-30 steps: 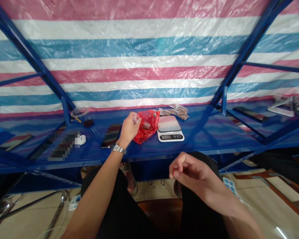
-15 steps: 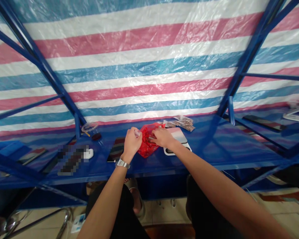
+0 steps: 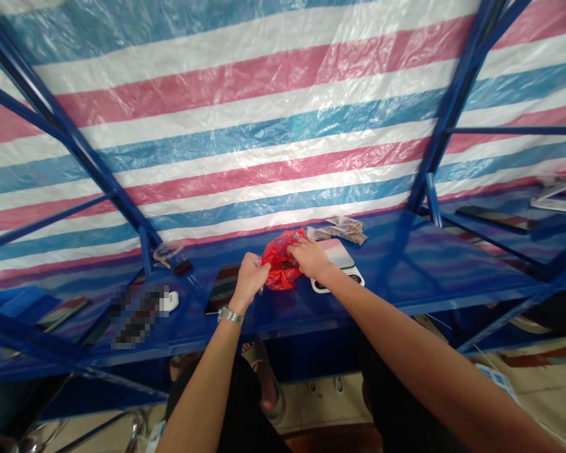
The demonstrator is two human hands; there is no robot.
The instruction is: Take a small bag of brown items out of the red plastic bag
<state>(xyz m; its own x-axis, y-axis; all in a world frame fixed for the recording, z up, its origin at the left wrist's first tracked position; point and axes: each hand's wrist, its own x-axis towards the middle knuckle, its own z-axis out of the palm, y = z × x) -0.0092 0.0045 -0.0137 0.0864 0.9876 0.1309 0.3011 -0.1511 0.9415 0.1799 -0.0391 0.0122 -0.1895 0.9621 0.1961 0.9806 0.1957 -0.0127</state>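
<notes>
A crumpled red plastic bag [image 3: 279, 264] lies on the blue shelf [image 3: 396, 277], just left of a small white scale [image 3: 339, 270]. My left hand [image 3: 249, 277], a metal watch on its wrist, pinches the bag's left edge with closed fingers. My right hand [image 3: 309, 258] grips the bag's right side from above and partly covers the scale. What is inside the bag is hidden.
Clear packets of brown bits [image 3: 342, 229] lie behind the scale. A dark flat phone [image 3: 222, 286], a white earbud case [image 3: 171, 301] and a clear roll [image 3: 167, 250] sit to the left. Blue frame bars [image 3: 431, 151] slant up both sides before a striped tarp.
My right hand came up from my lap to the red bag. My left hand dropped from holding a small clear thing above the bag to gripping the bag's edge.
</notes>
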